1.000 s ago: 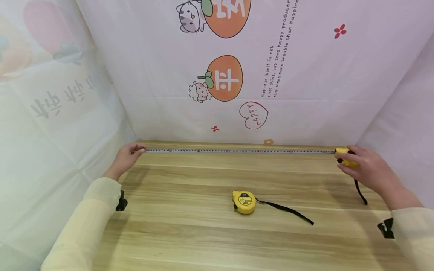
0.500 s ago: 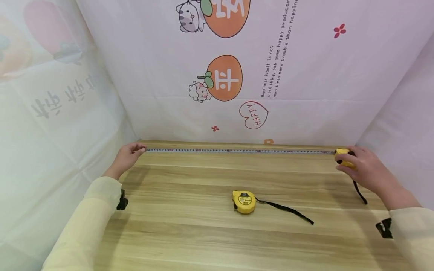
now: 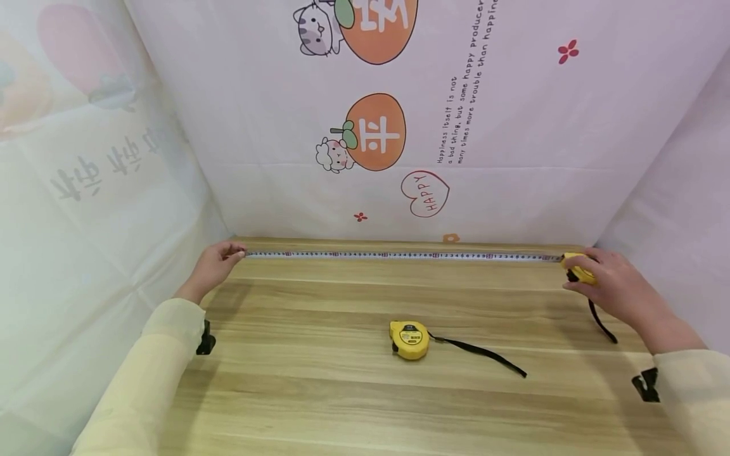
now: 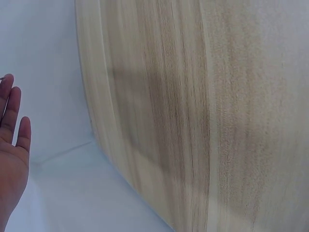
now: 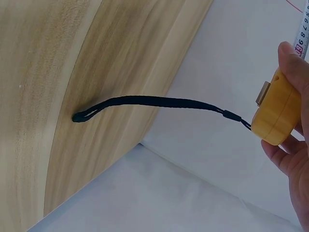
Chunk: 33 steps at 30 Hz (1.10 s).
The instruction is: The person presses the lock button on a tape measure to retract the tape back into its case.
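Observation:
A long white tape blade (image 3: pixel 410 256) runs straight across the back of the wooden table (image 3: pixel 319 405). Its left end is pinched between thumb and fingers of my left hand (image 3: pixel 217 266); the tip itself is hidden there. In the left wrist view only part of that hand (image 4: pixel 12 140) shows. At the far right my right hand (image 3: pixel 621 288) grips the yellow case of the tape measure (image 3: pixel 582 268). The right wrist view shows thumb and fingers around the case (image 5: pixel 276 113), its black strap (image 5: pixel 154 101) hanging down to the tabletop.
A second yellow tape measure (image 3: pixel 409 341) lies mid-table, with its black strap (image 3: pixel 485 353) stretched out to the right. Printed white sheets (image 3: pixel 274 126) stand along the back and both sides. Black wrist mounts (image 3: pixel 206 339) sit at the cuffs.
The right hand with the tape measure case has shifted very slightly left and down. The left hand holds its place, and the blade stays stretched out.

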Available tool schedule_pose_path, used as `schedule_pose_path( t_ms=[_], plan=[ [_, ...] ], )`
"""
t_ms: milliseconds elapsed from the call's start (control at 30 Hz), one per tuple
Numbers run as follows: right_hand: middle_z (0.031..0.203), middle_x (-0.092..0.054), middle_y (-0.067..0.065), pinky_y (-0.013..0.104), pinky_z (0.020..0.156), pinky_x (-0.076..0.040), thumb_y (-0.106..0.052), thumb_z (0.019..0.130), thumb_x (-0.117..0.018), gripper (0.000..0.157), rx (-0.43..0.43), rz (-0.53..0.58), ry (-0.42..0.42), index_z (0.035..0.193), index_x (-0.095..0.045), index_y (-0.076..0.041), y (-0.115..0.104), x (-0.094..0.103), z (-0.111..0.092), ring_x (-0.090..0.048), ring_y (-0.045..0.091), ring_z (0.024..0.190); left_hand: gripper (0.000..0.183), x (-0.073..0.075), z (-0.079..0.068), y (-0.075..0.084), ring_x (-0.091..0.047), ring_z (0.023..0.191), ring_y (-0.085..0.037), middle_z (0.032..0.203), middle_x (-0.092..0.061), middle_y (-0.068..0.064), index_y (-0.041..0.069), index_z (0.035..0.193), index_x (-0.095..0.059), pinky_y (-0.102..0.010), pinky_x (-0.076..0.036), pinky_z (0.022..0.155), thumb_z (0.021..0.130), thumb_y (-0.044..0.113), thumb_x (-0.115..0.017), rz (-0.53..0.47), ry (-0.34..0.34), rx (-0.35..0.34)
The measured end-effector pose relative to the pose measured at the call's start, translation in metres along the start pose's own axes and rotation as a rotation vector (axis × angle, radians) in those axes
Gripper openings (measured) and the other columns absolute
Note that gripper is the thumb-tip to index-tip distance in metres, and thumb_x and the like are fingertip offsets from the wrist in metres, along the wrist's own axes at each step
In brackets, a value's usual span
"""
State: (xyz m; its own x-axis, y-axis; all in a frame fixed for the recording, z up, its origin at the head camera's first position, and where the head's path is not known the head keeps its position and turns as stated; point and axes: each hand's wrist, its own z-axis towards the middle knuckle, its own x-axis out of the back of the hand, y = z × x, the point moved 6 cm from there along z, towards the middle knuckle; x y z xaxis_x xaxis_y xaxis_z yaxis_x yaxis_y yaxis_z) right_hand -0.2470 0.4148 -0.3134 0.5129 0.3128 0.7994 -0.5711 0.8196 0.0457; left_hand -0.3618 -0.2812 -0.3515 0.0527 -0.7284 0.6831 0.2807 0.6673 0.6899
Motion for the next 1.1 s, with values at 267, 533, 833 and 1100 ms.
schedule_pose_path(
  t_ms=[267,533,833,1100],
  plan=[
    [0.110,-0.053,0.034,0.061,0.077,-0.041,-0.013,0.077,-0.083,0.067,-0.140,-0.016,-0.108,0.125,-0.048,0.018,0.004,-0.004,0.000,-0.049,0.051,0.096,0.031,-0.004,0.002,0.001,-0.055,0.110,-0.042,0.117,-0.060,-0.025,-0.004,0.120,-0.059,-0.054,-0.046,0.090,0.104,0.021,-0.049,0.014,-0.003,-0.010],
    [0.103,-0.054,0.034,0.059,0.068,-0.043,-0.063,0.094,-0.030,0.091,0.073,-0.041,0.066,0.118,-0.052,0.022,-0.003,-0.004,0.005,-0.052,0.049,0.085,0.033,-0.009,0.004,0.007,-0.054,0.113,-0.041,0.121,-0.058,-0.024,-0.003,0.122,-0.058,-0.055,-0.044,0.092,0.104,0.022,-0.049,-0.005,-0.019,-0.004],
    [0.104,-0.053,0.039,0.063,0.072,-0.043,-0.060,0.099,-0.027,0.091,0.117,-0.063,0.119,0.117,-0.050,0.026,-0.004,-0.006,0.004,-0.051,0.054,0.090,0.032,-0.009,0.003,0.007,-0.054,0.112,-0.040,0.121,-0.058,-0.023,-0.004,0.123,-0.057,-0.054,-0.044,0.093,0.104,0.021,-0.048,-0.013,-0.021,-0.005],
    [0.101,-0.053,0.038,0.063,0.070,-0.044,-0.059,0.100,-0.029,0.088,0.122,-0.065,0.130,0.115,-0.051,0.024,-0.005,-0.005,0.007,-0.052,0.053,0.088,0.033,-0.008,0.002,0.008,-0.054,0.112,-0.040,0.120,-0.058,-0.024,-0.003,0.124,-0.057,-0.055,-0.044,0.092,0.105,0.023,-0.047,-0.002,-0.019,-0.010]
  ],
)
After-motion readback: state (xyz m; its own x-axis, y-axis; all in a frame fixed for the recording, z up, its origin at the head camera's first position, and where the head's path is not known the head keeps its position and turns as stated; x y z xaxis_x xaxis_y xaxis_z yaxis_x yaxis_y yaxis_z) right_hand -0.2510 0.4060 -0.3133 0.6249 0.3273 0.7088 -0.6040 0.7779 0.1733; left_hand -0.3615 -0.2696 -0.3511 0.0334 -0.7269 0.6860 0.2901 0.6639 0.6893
